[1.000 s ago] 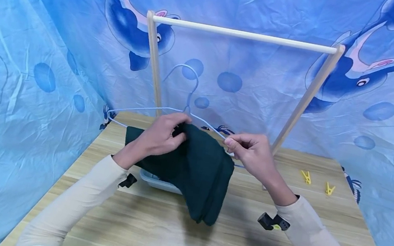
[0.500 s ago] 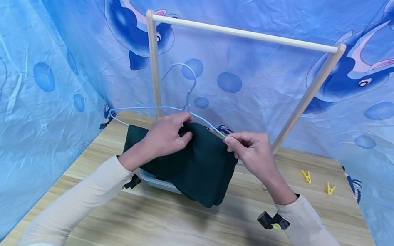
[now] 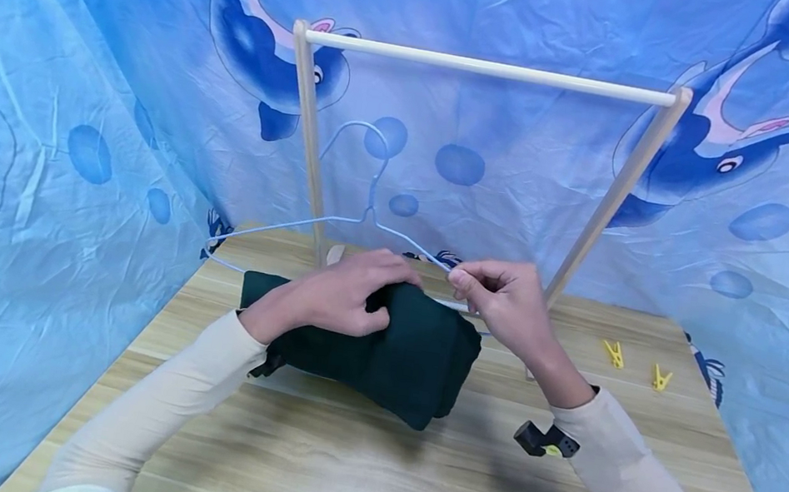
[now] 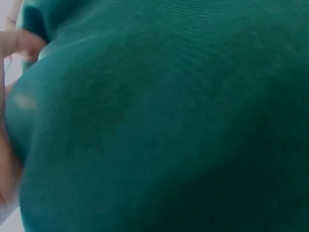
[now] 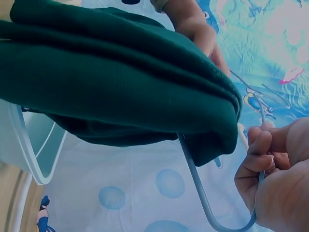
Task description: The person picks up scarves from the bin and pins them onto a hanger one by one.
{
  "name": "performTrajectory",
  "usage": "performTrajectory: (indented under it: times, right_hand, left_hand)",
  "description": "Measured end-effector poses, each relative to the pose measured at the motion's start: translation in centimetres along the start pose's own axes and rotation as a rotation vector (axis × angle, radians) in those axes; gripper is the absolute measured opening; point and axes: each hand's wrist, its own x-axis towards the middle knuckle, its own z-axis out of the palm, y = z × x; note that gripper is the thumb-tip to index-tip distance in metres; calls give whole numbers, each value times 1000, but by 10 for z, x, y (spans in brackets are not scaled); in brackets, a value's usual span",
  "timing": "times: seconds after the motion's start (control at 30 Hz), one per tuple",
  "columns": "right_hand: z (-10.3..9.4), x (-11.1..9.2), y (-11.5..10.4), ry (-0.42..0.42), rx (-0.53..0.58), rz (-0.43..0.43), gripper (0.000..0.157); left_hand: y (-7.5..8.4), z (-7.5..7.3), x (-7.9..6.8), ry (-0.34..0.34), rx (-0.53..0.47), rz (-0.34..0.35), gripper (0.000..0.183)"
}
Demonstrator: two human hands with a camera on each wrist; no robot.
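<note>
With our right grip we pinched the hanger, likely to steady it; our left grip pinched the cloth, probably to control its folds.

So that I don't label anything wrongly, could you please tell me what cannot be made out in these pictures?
Head view: on the hanger, the middle of the lower bar, behind the green cloth.
Left wrist view: most of the left hand, cut off by the left edge; what shows is blurred.
Right wrist view: the rest of the pale container, cut off by the left edge and partly covered by the green cloth.
</note>
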Motion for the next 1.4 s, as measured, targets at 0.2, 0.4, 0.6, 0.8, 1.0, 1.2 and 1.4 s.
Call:
performTrajectory:
  times: [0.2,0.4,0.6,0.8,1.0,1.2,1.4]
  right_hand:
    - [0,-1,0,-14,9,5,11]
    - [-1,-2,0,-23,25,9,11]
    - [0,-4,0,-23,76,13,11]
    - [1,-3,-2,-23,59,18,12]
    - [1,0,-2,3,11,22,13]
    - [2,2,-3,20,-23,24,14]
    - [2,1,-3,20,-27,38,13]
  left_hand:
    - [-6,2,-5,105,-34,18,29]
    - [-9,5,-8,374,-64,26,18]
    - [-2,3,-7,501,5,-170,13]
    - [8,1,-2,423,65,-384,19]
    - [14,2,4,277,121,-409,23]
    - [15,5,9,116,80,-267,30]
    - [13,5,8,25,-46,-143,46]
